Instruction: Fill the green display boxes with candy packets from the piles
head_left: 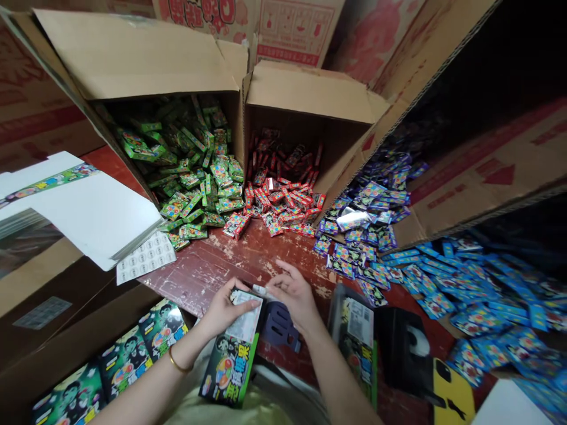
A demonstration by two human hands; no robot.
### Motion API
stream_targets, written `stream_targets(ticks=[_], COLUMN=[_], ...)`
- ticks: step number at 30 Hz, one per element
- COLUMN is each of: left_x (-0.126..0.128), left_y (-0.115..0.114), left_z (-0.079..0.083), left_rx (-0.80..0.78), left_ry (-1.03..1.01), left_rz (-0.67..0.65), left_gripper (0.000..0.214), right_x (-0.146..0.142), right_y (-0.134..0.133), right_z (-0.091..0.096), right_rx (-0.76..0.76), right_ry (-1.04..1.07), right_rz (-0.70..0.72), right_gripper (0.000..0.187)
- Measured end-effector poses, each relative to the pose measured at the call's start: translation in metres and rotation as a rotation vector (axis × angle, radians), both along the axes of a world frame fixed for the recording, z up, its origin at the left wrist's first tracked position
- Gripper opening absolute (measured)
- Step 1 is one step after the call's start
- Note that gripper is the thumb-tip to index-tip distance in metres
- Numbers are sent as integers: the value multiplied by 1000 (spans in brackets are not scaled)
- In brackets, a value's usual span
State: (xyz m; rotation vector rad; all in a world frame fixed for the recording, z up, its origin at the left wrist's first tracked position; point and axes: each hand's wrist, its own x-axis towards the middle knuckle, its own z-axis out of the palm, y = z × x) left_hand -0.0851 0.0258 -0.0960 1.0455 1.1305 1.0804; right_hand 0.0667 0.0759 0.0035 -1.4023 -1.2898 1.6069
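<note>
My left hand point(230, 308) grips a black and green candy box point(228, 369) near its upper end, the thumb lying on a pale printed panel. The box is tilted in front of my lap. Beside its top corner, my right hand point(296, 298) pinches a small whitish piece with thumb and forefinger, the other fingers raised. Whether that piece is a sticker or part of the box I cannot tell. A dark purple slotted plastic piece point(281, 326) lies on the red surface below my right hand.
Open cartons spill small green packs point(190, 195), red packs point(287, 203), purple packs point(358, 236) and blue packs point(491, 295). A sticker sheet point(146, 257) and white card stack point(110, 218) lie left. Similar boxes point(124, 360) fill a carton lower left. A tape dispenser point(407, 345) stands right.
</note>
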Motion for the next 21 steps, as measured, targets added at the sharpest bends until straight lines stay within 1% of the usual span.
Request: stream_targets(ticks=[2, 5, 6, 8, 9, 10, 12, 13, 14, 15, 16, 17, 19, 20, 21], left_x=[-1, -1, -1, -1, -1, -1, 0, 0, -1, -3, -6, -11, -27, -37, -48], left_y=[-2, -4, -4, -6, -7, -8, -11, -14, -16, -19, -22, -24, -28, -30, -31], left_z=[4, 5, 5, 4, 4, 4, 8, 12, 17, 22, 28, 34, 41, 41, 39], left_rx=[34, 45, 42, 29, 23, 16, -1, -34, -95, -173, -256, -311, -343, -341, -354], left_ry=[5, -11, -29, -56, -52, -39, -24, -49, -105, -174, -245, -294, -353, -377, -434], left_rz=[13, 6, 8, 39, 58, 78, 99, 81, 41, -28, -121, -229, -429, -499, -537], left_gripper=[42, 41, 41, 44, 48, 53, 63, 67, 69, 69, 67, 62, 49, 42, 38], right_x=[-11, -16, -17, -19, -20, -21, -23, -23, -22, -20, -17, -13, 1, 8, 16], right_y=[-1, -3, -4, -5, -6, -6, -7, -7, -7, -7, -7, -7, -5, -3, 0], right_z=[-7, -24, -28, -33, -33, -33, -31, -30, -29, -30, -31, -32, -33, -32, -29], right_rx=[38, 98, 123, 144, 111, 38, -171, -265, -330, -357, -345, -312, -208, -156, -112], right_ry=[-15, -108, -148, -215, -212, -177, -55, -2, 24, 20, -6, -38, -114, -142, -151], right_rz=[87, 167, 181, 155, 129, 103, 47, 16, -11, -30, -22, 26, 196, 268, 296], right_gripper=[72, 70, 69, 70, 72, 75, 81, 82, 82, 81, 81, 82, 87, 90, 91])
